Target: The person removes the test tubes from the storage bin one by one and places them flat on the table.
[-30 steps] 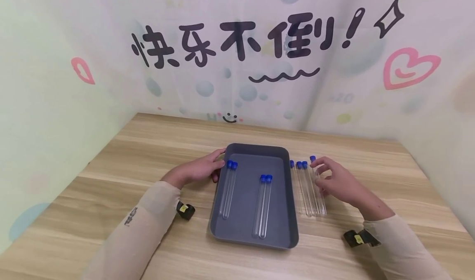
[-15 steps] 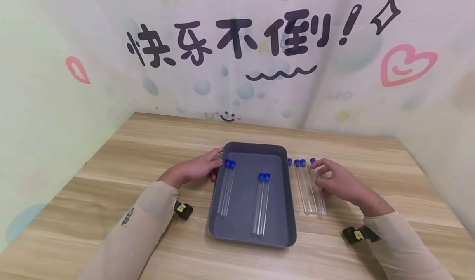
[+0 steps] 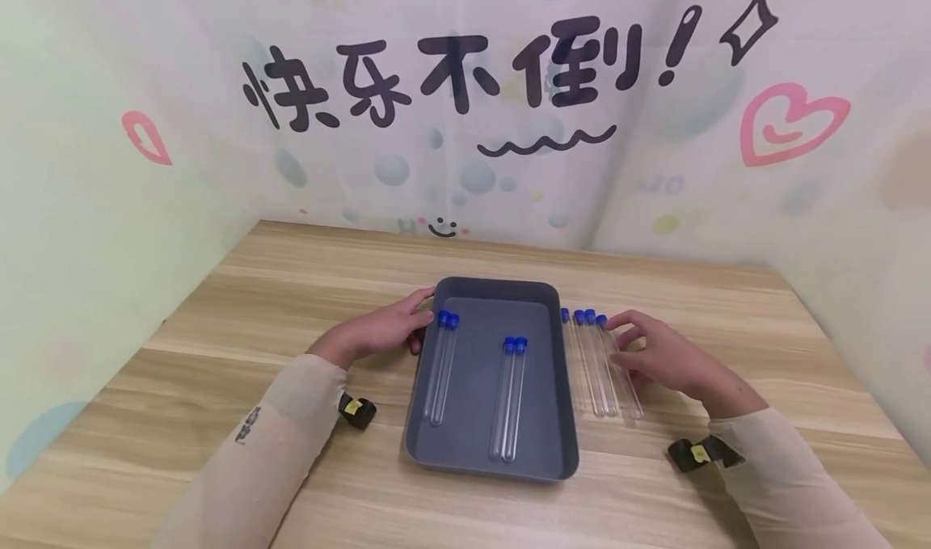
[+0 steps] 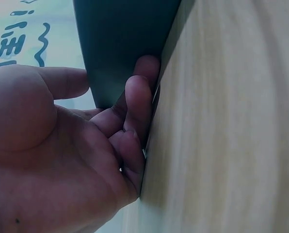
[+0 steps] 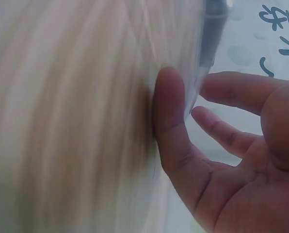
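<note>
A dark grey rectangular tray (image 3: 476, 363) lies mid-table. Inside it are two clear test tubes with blue caps (image 3: 440, 379) along its left side and two more test tubes (image 3: 509, 403) near its right. My left hand (image 3: 374, 335) grips the tray's left side, thumb at the rim; the left wrist view has its fingers curled against the outer wall (image 4: 120, 39). My right hand (image 3: 665, 367) pinches the outermost test tube (image 3: 631, 395) below its cap, and this tube slants. In the right wrist view, fingers (image 5: 171, 97) overlap the clear glass.
Several blue-capped test tubes (image 3: 596, 371) lie side by side between the tray's right wall and my right hand. A printed cloth (image 3: 451, 169) hangs behind the wooden table (image 3: 327, 266). Each sleeve carries a small black wrist camera (image 3: 356, 410).
The cap of the outermost tube has moved left toward the other tubes, so the tube now leans more. The right hand shifted slightly left with it. My left hand stays at the tray.
</note>
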Available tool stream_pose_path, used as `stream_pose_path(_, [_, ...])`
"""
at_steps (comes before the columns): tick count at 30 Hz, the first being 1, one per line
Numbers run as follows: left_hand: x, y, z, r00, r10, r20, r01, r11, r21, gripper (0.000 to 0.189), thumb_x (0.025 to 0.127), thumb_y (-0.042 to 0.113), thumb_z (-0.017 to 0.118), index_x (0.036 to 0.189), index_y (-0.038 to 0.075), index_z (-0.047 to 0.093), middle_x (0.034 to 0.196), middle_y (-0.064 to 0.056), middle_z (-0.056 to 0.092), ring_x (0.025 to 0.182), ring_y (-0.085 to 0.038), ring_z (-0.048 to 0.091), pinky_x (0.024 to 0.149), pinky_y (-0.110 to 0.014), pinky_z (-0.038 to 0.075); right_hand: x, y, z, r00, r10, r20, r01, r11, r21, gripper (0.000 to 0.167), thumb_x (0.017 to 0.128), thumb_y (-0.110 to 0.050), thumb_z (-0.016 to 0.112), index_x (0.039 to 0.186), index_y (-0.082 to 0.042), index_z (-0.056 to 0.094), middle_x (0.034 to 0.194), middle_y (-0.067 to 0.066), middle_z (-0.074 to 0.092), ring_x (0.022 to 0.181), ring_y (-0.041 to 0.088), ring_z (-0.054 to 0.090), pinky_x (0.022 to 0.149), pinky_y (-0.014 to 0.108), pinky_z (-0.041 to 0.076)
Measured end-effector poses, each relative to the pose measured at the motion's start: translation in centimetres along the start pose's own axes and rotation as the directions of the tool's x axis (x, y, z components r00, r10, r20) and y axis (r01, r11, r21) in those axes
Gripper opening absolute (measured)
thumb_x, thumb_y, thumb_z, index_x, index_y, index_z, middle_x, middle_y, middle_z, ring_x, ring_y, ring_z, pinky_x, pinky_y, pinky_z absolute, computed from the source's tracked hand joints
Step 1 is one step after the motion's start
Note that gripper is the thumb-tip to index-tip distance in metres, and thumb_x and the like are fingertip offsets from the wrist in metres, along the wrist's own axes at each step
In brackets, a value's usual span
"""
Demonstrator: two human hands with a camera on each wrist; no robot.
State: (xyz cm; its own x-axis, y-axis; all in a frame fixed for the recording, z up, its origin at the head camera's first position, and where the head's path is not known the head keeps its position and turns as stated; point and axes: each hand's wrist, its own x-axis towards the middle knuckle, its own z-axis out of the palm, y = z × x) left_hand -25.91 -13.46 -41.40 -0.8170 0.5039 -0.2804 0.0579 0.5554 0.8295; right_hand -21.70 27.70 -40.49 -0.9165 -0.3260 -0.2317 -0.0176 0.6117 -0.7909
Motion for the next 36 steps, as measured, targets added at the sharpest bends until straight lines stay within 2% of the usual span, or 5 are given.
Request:
stream_pose_path(15, [0.08, -0.28, -0.07, 0.999, 0.032, 0.015, -0.032, 0.999, -0.006, 0.057, 0.110, 0.023, 0.031, 0.162, 0.021, 0.008, 0.091, -0.009, 0.058, 0.080, -0.022, 0.058, 0.090, -0.035, 0.043, 0.06, -0.12, 0.10, 0.999, 0.041, 0.008, -0.041, 0.999, -0.019, 0.054, 0.093, -0.008, 0.069, 0.139, -0.001, 0.041, 0.117, 0.029, 0.053, 0.075, 0.023, 0.067, 0.066, 0.039, 0.060])
stream_pose_path(21, [0.07, -0.24, -0.03, 0.999, 0.035, 0.018, -0.034, 0.999, -0.014, 0.056, 0.110, 0.023, 0.030, 0.162, 0.022, 0.009, 0.090, -0.009, 0.058, 0.079, -0.022, 0.057, 0.088, -0.033, 0.044, 0.13, -0.04, 0.15, 0.999, 0.033, 0.012, -0.032, 0.999, -0.032, 0.054, 0.093, -0.008, 0.069, 0.139, -0.001, 0.041, 0.114, 0.028, 0.054, 0.073, 0.023, 0.066, 0.064, 0.039, 0.059])
stream_pose_path(29, [0.09, -0.04, 0.05, 1.000, 0.003, 0.006, -0.003, 1.000, -0.017, 0.055, 0.110, 0.025, 0.031, 0.161, 0.026, 0.010, 0.089, -0.007, 0.058, 0.080, -0.021, 0.058, 0.093, -0.034, 0.041, 0.01, -0.30, 0.37, 0.998, 0.064, 0.010, -0.064, 0.998, 0.015, 0.056, 0.092, -0.004, 0.069, 0.140, -0.001, 0.040, 0.116, 0.027, 0.052, 0.074, 0.021, 0.065, 0.065, 0.040, 0.060])
stream_pose_path(36, [0.14, -0.05, 0.05, 1.000, 0.000, 0.006, 0.000, 1.000, -0.017, 0.055, 0.110, 0.025, 0.031, 0.161, 0.026, 0.011, 0.090, -0.007, 0.058, 0.080, -0.021, 0.058, 0.092, -0.034, 0.042, -0.05, -0.32, 0.31, 0.998, 0.057, 0.006, -0.057, 0.998, 0.012, 0.055, 0.092, -0.005, 0.068, 0.140, -0.001, 0.040, 0.116, 0.028, 0.053, 0.071, 0.021, 0.065, 0.064, 0.040, 0.061])
